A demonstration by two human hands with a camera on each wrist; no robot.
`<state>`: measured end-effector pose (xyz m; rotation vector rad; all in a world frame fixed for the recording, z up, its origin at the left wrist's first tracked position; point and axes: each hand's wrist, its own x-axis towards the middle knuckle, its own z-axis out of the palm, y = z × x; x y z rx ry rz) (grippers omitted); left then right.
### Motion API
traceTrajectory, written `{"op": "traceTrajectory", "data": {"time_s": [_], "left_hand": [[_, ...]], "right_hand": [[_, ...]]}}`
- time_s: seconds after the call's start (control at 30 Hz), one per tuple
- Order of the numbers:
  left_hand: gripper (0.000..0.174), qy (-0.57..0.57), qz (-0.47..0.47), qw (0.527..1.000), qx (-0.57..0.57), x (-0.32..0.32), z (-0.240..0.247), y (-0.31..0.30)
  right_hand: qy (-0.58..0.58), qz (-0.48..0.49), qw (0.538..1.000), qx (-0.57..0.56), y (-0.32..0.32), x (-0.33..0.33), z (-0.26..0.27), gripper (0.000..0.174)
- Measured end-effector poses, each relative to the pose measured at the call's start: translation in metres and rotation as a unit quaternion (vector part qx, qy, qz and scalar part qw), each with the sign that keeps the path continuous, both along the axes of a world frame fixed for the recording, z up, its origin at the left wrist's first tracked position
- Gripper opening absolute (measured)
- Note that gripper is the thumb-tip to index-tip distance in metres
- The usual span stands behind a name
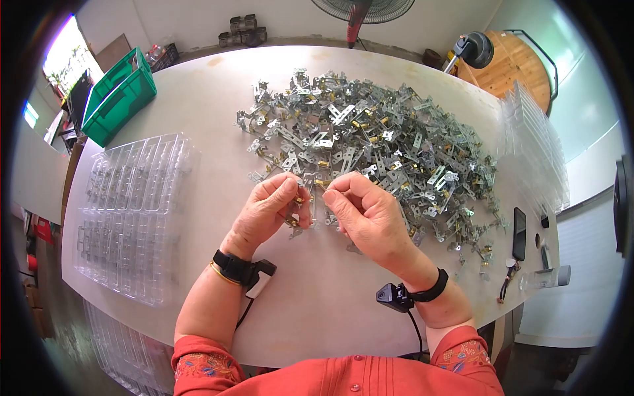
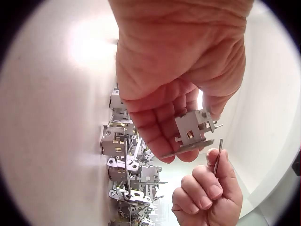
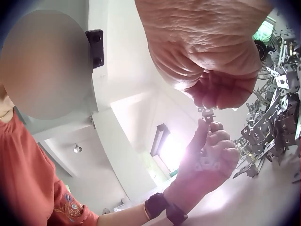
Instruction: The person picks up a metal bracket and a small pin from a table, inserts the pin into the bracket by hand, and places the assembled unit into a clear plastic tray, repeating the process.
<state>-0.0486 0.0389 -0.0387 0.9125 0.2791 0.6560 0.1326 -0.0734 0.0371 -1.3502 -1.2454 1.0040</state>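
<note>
We find the counter (image 1: 198, 99) carrying a wide pile of metal brackets (image 1: 396, 145), which lies directly behind both hands and crowds the far side. At the left lie clear plastic trays (image 1: 132, 211), with a green crate (image 1: 119, 96) beyond them. The left hand (image 1: 267, 208) has its fingers curled round one grey bracket (image 2: 194, 129), held above the counter just in front of the pile. The right hand (image 1: 363, 211) pinches what appears to be a thin pin (image 2: 217, 157), just beside the bracket.
</note>
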Motion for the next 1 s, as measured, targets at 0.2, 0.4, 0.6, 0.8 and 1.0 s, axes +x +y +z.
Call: {"op": "traceTrajectory", "data": {"time_s": [0.2,0.4,0.6,0.8,1.0], "left_hand": [[0.033,0.046,0.004,0.999,0.017,0.002,0.005,-0.003],[0.034,0.065,0.002,0.997,0.031,0.002,0.006,-0.002],[0.035,0.081,0.006,0.996,0.044,0.002,0.005,-0.002],[0.034,0.124,-0.013,0.988,0.087,0.001,0.009,-0.003],[0.033,0.165,-0.020,0.978,0.128,0.002,0.014,-0.007]], "right_hand": [[-0.024,0.001,1.000,-0.009,0.000,0.000,0.000,0.010],[-0.046,-0.008,0.999,-0.017,0.001,-0.001,-0.002,0.012],[-0.062,-0.003,0.997,-0.048,0.000,0.000,-0.001,0.013],[-0.082,-0.013,0.996,-0.043,0.000,0.000,0.003,0.019],[-0.028,0.024,0.997,-0.071,0.000,0.000,-0.001,0.021]]}}
